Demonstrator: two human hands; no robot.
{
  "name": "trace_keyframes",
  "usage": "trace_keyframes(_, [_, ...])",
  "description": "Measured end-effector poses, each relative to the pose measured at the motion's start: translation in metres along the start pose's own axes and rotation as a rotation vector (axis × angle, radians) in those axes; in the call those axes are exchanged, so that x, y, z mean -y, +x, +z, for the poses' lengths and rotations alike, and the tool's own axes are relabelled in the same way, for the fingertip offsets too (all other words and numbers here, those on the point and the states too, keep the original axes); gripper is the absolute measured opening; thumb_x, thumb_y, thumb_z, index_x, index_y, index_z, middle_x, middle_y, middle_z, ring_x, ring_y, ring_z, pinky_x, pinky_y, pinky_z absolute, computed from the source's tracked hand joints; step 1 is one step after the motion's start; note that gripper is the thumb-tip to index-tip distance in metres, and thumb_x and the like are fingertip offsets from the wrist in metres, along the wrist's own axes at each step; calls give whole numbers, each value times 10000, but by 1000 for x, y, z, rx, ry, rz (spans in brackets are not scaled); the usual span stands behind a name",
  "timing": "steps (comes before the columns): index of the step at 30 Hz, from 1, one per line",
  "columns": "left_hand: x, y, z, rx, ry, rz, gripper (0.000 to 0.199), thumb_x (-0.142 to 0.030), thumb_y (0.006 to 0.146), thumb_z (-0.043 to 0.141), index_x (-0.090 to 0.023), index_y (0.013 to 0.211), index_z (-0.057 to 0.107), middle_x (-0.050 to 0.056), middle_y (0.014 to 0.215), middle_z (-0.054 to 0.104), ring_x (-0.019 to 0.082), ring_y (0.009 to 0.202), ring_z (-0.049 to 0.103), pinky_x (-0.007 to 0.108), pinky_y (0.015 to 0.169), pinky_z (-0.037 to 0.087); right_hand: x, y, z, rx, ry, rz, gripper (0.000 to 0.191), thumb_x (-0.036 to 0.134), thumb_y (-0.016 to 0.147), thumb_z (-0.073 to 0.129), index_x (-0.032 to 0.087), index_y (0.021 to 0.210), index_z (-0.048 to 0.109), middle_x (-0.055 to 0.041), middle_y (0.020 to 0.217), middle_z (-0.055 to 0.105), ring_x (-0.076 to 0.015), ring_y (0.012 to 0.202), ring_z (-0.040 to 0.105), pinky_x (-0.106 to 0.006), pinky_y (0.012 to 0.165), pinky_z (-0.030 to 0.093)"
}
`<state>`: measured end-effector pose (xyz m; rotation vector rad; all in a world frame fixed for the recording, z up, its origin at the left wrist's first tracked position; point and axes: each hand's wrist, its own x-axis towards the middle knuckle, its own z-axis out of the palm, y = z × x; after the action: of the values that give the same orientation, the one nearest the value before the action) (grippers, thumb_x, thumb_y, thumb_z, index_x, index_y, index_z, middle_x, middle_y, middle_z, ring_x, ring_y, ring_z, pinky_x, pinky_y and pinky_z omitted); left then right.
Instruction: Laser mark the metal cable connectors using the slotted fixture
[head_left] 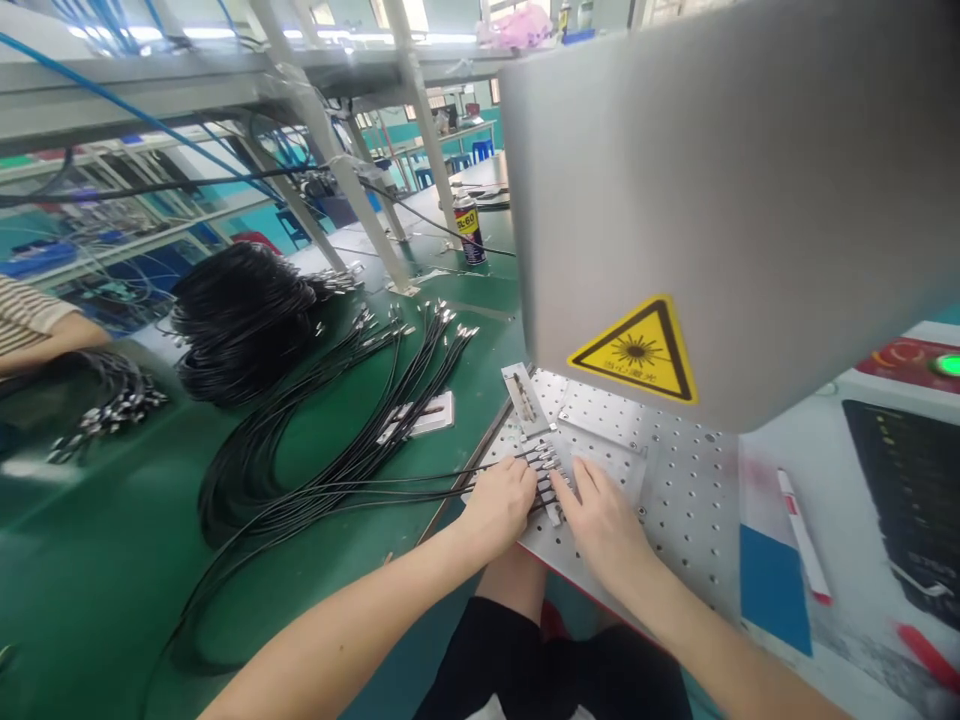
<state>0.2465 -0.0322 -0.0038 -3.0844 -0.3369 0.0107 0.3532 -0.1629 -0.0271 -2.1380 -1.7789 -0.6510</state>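
Observation:
My left hand (499,508) is closed over several thin black cables (420,490) near their ends, at the front corner of the perforated metal plate (679,510). Side by side in front of its fingers lie the silver cable connectors (546,460), on a narrow metal fixture (553,514) that is partly hidden. From the right, my right hand (611,525) reaches in with fingers stretched out, its fingertips touching or just beside the connectors. Behind them, a slotted metal block (525,398) lies on the plate.
A large grey machine housing (645,200) with a yellow laser warning sign overhangs the plate. Cable coils (240,320) and another slotted block (427,415) lie on the green table (322,610). A spray can (470,232), marker (804,535) and keyboard (911,500) stand around. Someone's arm (45,335) shows at left.

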Motion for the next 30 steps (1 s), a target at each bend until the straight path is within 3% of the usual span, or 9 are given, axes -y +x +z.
trace_keyframes(6, [-1, 2, 3, -28, -12, 23, 185, -5, 714, 403, -145, 752, 517, 67, 766, 545, 207, 731, 500, 316, 658, 439, 2, 0, 2, -15, 1, 43, 347, 31, 799, 412, 121, 1056, 627, -207, 1042, 602, -265, 986, 547, -398, 765, 511])
trace_keyframes(17, [-2, 4, 7, -27, -62, -8, 210, -3, 732, 381, -144, 753, 536, 77, 777, 562, 204, 748, 515, 323, 687, 440, 6, -3, 6, 31, 29, 60, 375, 15, 791, 397, 93, 1081, 622, -243, 1071, 596, -288, 1029, 537, -434, 806, 494])
trace_keyframes(22, [-2, 10, -3, 28, -44, 42, 187, -18, 718, 423, -133, 787, 553, 85, 794, 577, 209, 780, 529, 317, 707, 444, 1, -3, 5, 68, 78, 60, 394, 10, 784, 382, 97, 1085, 621, -226, 1079, 593, -277, 1035, 529, -433, 819, 493])
trace_keyframes(30, [2, 9, -23, 87, -15, 104, 161, -68, 769, 420, -120, 835, 559, 105, 833, 590, 214, 796, 534, 321, 721, 445, -13, -10, 8, 126, 222, 107, 613, -85, 653, 291, 108, 1176, 546, -140, 1138, 549, -237, 1086, 465, -386, 869, 483])
